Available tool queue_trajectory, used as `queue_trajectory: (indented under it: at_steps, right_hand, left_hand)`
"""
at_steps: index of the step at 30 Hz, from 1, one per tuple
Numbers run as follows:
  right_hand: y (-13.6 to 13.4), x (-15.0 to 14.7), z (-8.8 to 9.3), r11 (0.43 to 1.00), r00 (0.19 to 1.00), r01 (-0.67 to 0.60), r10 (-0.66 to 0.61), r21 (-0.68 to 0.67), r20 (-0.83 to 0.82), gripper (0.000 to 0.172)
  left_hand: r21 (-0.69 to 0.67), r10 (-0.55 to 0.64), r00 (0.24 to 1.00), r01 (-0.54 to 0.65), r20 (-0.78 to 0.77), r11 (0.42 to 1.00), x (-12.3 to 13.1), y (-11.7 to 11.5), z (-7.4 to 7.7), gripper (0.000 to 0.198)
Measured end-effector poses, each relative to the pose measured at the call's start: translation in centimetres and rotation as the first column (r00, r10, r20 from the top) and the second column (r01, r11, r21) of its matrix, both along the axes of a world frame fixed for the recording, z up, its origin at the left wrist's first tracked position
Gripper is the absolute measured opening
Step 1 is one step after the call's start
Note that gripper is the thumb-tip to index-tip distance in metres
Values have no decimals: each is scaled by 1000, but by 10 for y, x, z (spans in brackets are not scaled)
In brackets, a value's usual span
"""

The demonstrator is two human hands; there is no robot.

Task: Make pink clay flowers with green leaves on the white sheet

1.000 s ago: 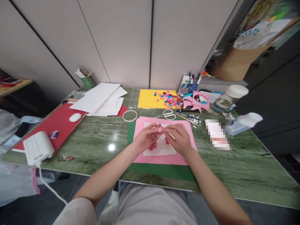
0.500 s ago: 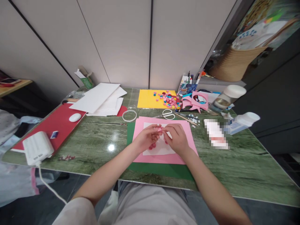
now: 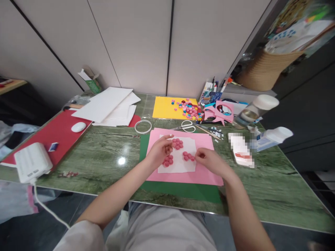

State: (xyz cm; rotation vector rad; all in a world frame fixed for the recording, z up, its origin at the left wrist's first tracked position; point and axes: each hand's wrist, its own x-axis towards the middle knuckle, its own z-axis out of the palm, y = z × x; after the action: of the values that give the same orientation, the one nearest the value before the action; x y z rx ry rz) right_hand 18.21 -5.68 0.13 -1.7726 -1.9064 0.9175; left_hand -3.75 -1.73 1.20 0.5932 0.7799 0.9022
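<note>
My left hand [image 3: 160, 150] hovers over the left part of a white paper sheet [image 3: 178, 167], its fingers loosely bent and apart, holding nothing. Beside its fingertips sits a cluster of small pink rosettes [image 3: 178, 143]; a second cluster [image 3: 168, 161] lies under the hand, partly covered by it. My right hand [image 3: 209, 160] is at the sheet's right edge, thumb and fingers pinched on a pink rosette [image 3: 193, 158] at the end of a third cluster [image 3: 186, 155]. The white sheet rests on pink paper [image 3: 206, 174] over a green sheet [image 3: 180, 191].
White-handled scissors [image 3: 187, 126] and a roll of tape [image 3: 143, 127] lie behind the papers. Many coloured pieces cover a yellow sheet [image 3: 163, 108]. Two bottles [image 3: 273, 137] and a phone [image 3: 240, 150] stand or lie to the right. A white power bank [image 3: 32, 162] is at the left.
My hands have separated. The right hand has moved right and down from the left to the right cluster, bringing the pink piece; the left has drawn slightly left. The rosette clusters are now uncovered.
</note>
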Motion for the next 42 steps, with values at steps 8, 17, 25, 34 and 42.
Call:
queue_trajectory:
  at_steps: [8, 17, 25, 34, 42]
  right_hand:
    - [-14, -16, -27, 990, 991, 135, -135, 28, 21, 22]
    - [-11, -23, -27, 984, 983, 173, -176, 53, 54, 27]
    - [-10, -26, -25, 980, 975, 199, -201, 31, 94, 29]
    - [-10, -22, -21, 985, 984, 169, -167, -28, 65, 19]
    - [-11, -18, -22, 990, 991, 135, -134, -44, 26, 18]
  left_hand:
    - [2, -39, 999, 39, -18, 999, 2, -1, -4, 32]
    - [14, -61, 997, 62, -45, 998, 3, -1, -8, 29]
    - [454, -34, 840, 326, -541, 829, 8, -13, -5, 37]
    - [461, 220, 414, 855, -883, 239, 14, -29, -13, 67]
    - [364, 532, 341, 929, -775, -65, 16, -27, -26, 56]
